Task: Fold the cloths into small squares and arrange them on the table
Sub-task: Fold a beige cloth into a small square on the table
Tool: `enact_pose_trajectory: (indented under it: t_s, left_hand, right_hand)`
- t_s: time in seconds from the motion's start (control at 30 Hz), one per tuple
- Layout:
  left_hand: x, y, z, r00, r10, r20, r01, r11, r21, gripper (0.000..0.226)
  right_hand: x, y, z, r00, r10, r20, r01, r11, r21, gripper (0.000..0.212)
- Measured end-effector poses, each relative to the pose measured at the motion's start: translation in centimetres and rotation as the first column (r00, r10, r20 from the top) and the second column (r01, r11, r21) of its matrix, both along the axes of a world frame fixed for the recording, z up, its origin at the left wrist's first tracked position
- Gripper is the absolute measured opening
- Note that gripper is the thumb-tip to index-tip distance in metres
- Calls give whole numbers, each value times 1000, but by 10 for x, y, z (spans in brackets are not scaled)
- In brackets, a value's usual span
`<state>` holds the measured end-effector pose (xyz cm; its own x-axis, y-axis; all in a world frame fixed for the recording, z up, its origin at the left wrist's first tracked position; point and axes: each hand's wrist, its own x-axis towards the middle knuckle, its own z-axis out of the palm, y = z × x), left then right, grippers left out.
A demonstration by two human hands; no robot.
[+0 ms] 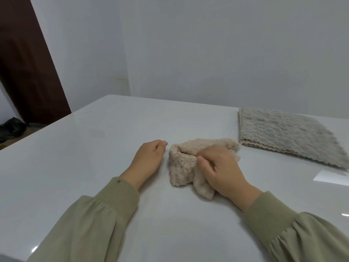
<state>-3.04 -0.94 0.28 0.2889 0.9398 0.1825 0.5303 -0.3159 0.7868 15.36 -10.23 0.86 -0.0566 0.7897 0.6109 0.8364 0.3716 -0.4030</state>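
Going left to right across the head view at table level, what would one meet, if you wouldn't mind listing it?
Left hand → beige cloth, bunched → right hand gripping it → stack of flat grey cloths, all on the white table.

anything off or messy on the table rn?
Only the beige cloth: bunched and uneven under the right hand, not a square yet. The left hand rests beside it. The grey cloth stack lies flat and aligned.
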Motion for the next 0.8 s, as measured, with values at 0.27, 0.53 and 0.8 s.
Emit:
enact_pose_trajectory:
  t_s: [0.27, 0.53, 0.8]
  left_hand:
    - [14, 5, 6, 997, 5, -78, -9, 999, -47, 53]
    - [35, 5, 15, 971, -60, -232, 41, 996, -85, 22]
    - [18, -6, 21, 985, 115, 127, -138, 973, 184, 10]
  right_hand:
    - [11, 15, -11, 930, -173, 324, 321, 810, -490, 80]
    - [22, 9, -9, 940, -65, 336, 238, 830, -504, 95]
    - [19, 7, -12, 935, -169, 312, 294, 863, -412, 99]
